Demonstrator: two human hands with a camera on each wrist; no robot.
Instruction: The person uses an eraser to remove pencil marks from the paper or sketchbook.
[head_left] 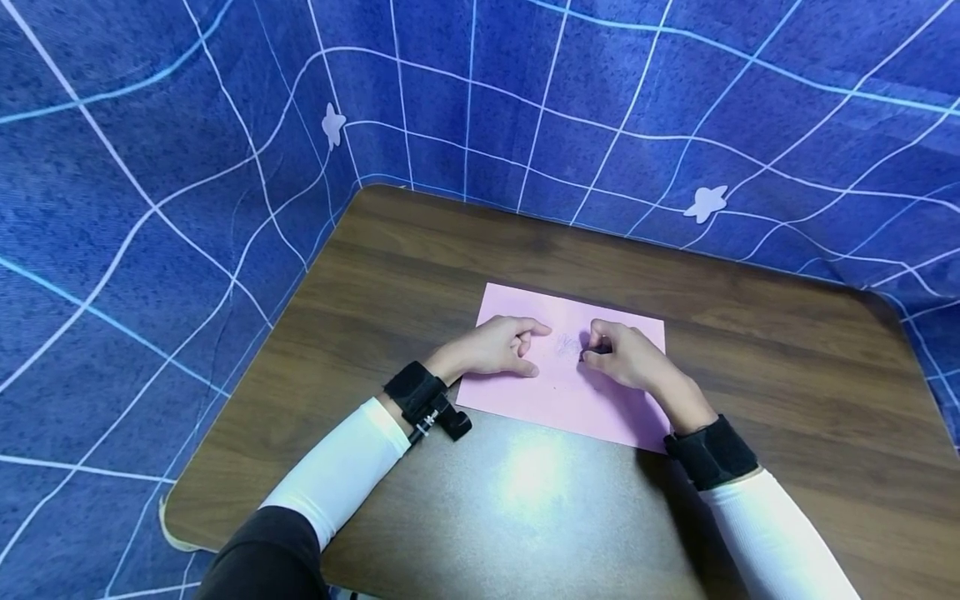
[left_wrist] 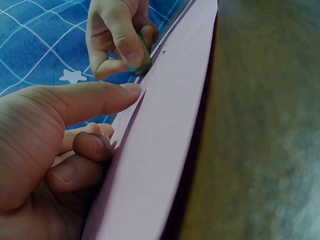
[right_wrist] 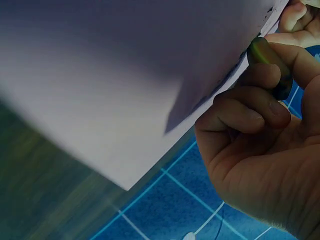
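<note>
A pink sheet of paper lies on the wooden table, with a faint bluish scribble near its middle. My right hand pinches a small dark green eraser between thumb and fingers, its lower end at the paper beside the scribble. Dark crumbs dot the sheet near it. To the left of the scribble, my left hand rests on the paper. Its thumb and index finger reach out while the other fingers bend loosely under, holding nothing.
The brown wooden table carries the sheet and has rounded corners. Blue cloth with white wavy lines and star shapes stands behind and to the left. Black straps circle both wrists.
</note>
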